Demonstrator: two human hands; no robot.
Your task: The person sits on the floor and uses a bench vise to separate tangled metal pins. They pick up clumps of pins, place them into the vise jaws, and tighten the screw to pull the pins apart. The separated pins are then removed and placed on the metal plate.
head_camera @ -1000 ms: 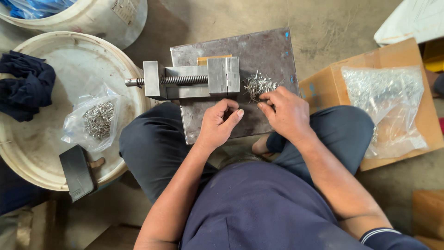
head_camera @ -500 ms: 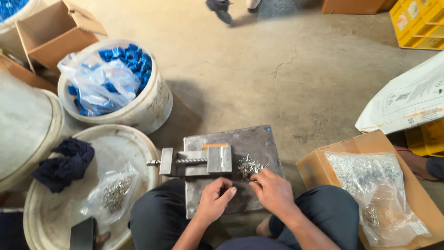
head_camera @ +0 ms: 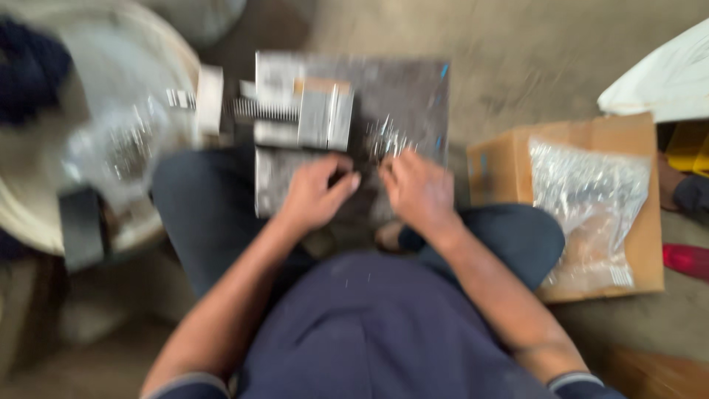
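Observation:
The picture is blurred by motion. A dark metal plate lies across my lap, with a small steel vise on its far left part. A little heap of shiny metal bits lies on the plate to the right of the vise. My left hand rests on the plate just below the vise, fingers curled together. My right hand sits beside it, fingertips at the heap of bits. Whether either hand pinches a piece is lost in the blur.
A pale round tub lid at the left carries a clear bag of small metal parts, a dark cloth and a black block. A cardboard box with a plastic bag stands right. Concrete floor beyond.
The view swung up toward the floor and tubs, then back down close over my lap. Both hands stayed on the plate near the vise and the metal bits.

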